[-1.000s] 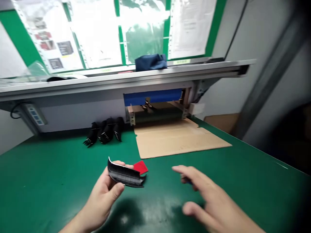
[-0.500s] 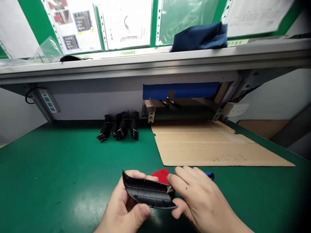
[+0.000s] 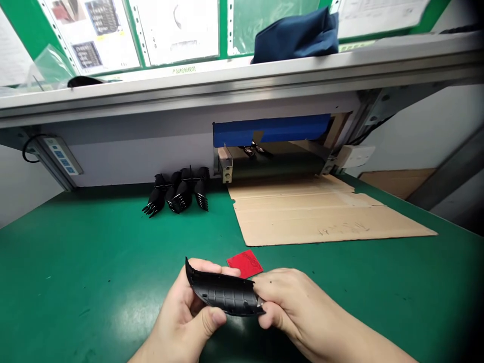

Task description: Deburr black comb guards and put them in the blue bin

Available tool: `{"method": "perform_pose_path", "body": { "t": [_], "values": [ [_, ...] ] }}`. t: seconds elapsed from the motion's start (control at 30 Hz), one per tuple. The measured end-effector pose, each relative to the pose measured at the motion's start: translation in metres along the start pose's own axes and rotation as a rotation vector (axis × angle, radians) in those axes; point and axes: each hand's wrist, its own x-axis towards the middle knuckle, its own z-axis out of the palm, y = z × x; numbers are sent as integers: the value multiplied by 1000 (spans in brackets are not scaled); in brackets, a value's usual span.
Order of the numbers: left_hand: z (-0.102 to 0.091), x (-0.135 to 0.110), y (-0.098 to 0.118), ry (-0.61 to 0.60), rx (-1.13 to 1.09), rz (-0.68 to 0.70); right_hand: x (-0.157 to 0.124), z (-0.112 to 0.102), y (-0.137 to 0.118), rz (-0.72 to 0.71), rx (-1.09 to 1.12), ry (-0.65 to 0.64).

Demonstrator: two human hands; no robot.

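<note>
Head view of a green worktop (image 3: 94,262). The left hand (image 3: 185,315) is curled shut on a black plastic cover (image 3: 223,292), with the thumb pressed on the cover's lower edge and the fingers wrapped behind its upper edge. The right hand (image 3: 298,307) is likewise closed, its fingertips pinching the cover's right end. The cover is held just above the near part of the worktop, between the two hands. It is a curved, elongated shell whose long axis runs left to right and dips slightly toward the right. Its pointed left tip rises up and to the left, and its ribbed face is turned toward the camera. A red card (image 3: 245,263) lies flat on the worktop just behind the cover. Farther back are a cardboard sheet (image 3: 321,217) and a cluster of black combs (image 3: 177,194) against the rear wall. A shelf (image 3: 227,85) above them carries a dark blue cloth (image 3: 297,35).
</note>
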Motion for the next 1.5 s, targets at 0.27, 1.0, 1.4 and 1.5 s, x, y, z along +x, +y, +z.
{"method": "perform_pose_path", "body": {
  "t": [0.27, 1.0, 1.4, 1.5],
  "values": [
    [8, 0, -4, 37, -199, -22, -5, -6, 2, 70, 458, 191],
    [-2, 14, 17, -137, 644, -145, 1, 13, 7, -152, -319, 111],
    [-2, 1, 2, 155, -214, -20, -1, 22, 3, -79, -240, 375],
    [2, -1, 0, 134, -174, 18, 2, 26, 1, -90, -250, 403]
  ]
}}
